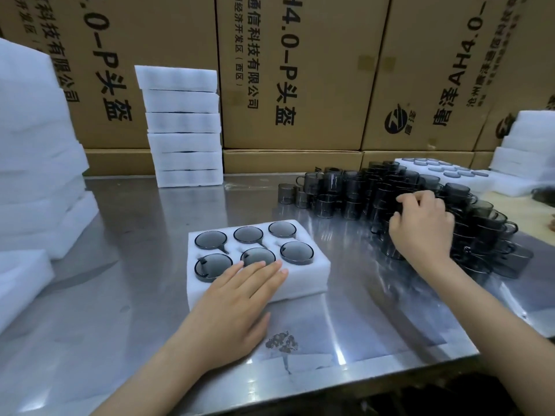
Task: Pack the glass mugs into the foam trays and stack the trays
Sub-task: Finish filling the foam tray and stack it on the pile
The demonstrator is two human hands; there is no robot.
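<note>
— At the far left, what is showing?
— Piled white foam slabs (36,163) are running off the frame edge; a stack of foam trays (184,127) is standing behind, against cardboard cartons (300,70).

— And the left hand (237,298)?
— It is lying flat, fingers straight, on the near edge of the foam tray (312,271), which is holding six grey glass mugs (297,252) on the steel table (135,295), gripping nothing.

— The right hand (423,226)?
— It is curling its fingers over the heap of loose mugs (375,193); the palm is hiding whether it is gripping one, so I cannot tell.

— Beyond that?
— Another filled tray (444,171) is lying partly cut off.
</note>
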